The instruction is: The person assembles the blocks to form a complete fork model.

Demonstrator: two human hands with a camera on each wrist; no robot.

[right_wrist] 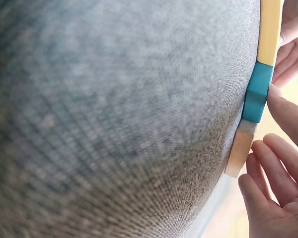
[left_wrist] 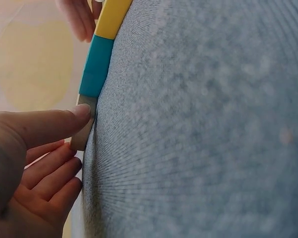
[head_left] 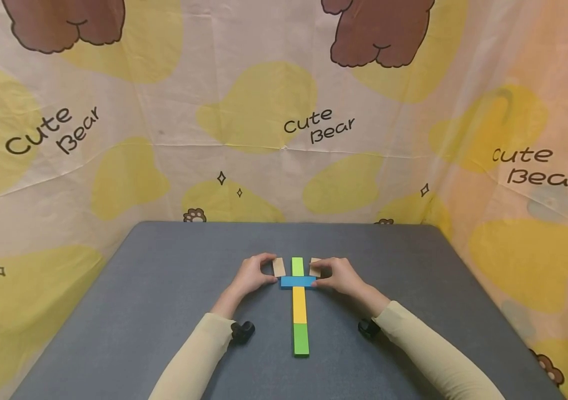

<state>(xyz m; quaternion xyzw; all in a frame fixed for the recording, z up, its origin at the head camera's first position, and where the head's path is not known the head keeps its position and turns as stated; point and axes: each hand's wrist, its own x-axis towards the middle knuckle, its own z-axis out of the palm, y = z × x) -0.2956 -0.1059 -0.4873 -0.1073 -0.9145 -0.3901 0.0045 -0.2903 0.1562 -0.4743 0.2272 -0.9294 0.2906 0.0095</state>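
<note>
In the head view, my left hand (head_left: 252,273) pinches a plain wooden block (head_left: 278,267), index finger at its far end and thumb at its near end. My right hand (head_left: 342,275) has its index finger at the far end of a second wooden block (head_left: 315,268). Its thumb touches the right part of a blue block (right_wrist: 257,94), as the right wrist view shows. The blue block lies crosswise. A light green block (head_left: 297,266) stands beyond it, between the wooden ones. Toward me, a yellow block (head_left: 299,305) and a green block (head_left: 301,340) continue in line.
The blocks lie on a grey cloth-like table top (head_left: 164,305). A printed curtain (head_left: 249,105) with bears and lettering surrounds its back and sides. Dark wrist devices (head_left: 243,332) sit by both sleeves.
</note>
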